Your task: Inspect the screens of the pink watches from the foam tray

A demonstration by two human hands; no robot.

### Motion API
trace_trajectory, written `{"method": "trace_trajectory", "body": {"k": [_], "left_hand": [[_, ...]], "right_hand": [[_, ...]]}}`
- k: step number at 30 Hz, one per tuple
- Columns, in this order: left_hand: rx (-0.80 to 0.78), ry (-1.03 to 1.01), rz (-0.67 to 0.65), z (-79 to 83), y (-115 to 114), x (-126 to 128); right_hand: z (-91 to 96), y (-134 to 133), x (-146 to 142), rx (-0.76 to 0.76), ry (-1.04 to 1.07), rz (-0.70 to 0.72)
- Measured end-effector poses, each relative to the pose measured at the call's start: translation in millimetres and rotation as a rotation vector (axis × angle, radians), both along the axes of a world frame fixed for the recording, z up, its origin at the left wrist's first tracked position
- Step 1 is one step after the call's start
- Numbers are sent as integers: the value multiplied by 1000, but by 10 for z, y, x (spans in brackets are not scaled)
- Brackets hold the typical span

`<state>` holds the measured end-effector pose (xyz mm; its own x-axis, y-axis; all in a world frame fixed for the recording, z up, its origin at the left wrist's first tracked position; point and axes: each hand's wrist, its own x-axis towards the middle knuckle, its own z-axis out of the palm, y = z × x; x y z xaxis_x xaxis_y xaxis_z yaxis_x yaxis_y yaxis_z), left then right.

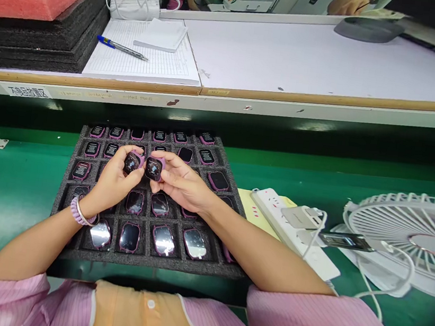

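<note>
On the green counter (8, 199), a black foam tray (148, 263) is laid out with rows of pink-framed smartwatches. Above the tray, one smartwatch (132, 162) is gripped by the clenched fingers of the left hand (113, 178). Just beside it, a second smartwatch (153, 168) is pinched by the fingers of the right hand (185, 180). Further right, a white power strip (292, 231) and a white desk fan (412, 237) are placed.

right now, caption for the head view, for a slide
Left hand holds a pink smartwatch, right hand another, above a black foam tray of watches
</note>
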<state>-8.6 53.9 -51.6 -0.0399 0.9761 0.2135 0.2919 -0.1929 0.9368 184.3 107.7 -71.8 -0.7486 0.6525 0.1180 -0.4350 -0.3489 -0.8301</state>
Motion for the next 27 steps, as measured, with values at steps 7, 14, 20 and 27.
{"method": "trace_trajectory", "body": {"k": [7, 14, 20, 27], "left_hand": [[-50, 45, -6, 19, -12, -5], [-53, -17, 20, -25, 15, -17], [-310, -415, -5, 59, 35, 36], [-390, -577, -35, 90, 62, 15]], "right_hand": [[4, 8, 0, -20, 44, 19], [1, 16, 15, -29, -29, -24], [10, 123, 54, -183, -46, -84], [-28, 136, 37, -220, -88, -139]]}}
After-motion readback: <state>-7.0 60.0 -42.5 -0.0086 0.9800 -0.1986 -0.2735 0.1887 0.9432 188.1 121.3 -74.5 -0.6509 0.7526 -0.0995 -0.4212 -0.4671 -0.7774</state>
